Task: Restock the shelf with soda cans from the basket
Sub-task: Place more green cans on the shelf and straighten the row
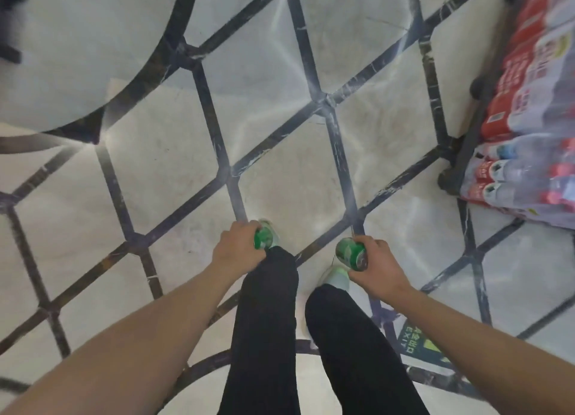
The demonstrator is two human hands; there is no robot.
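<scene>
Legs: where the view looks straight down, black matte trouser legs (267,321) hang nearest, above pale green shoes (337,276).
Left hand (236,246): curled round a glossy green soda can (264,238), held low over the floor.
Right hand (378,263): gripping a second green can (351,254), round rim showing.
Floor (174,165): polished pale stone, dark inlaid lattice.
Far right: shrink-wrapped red-labelled bottle packs (529,109).

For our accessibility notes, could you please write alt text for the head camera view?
Seen from above, a person walking holds a green soda can in each hand: the left hand grips one can, the right hand another. Below is a pale floor with dark lines; bottled-drink packs sit at right.
</scene>
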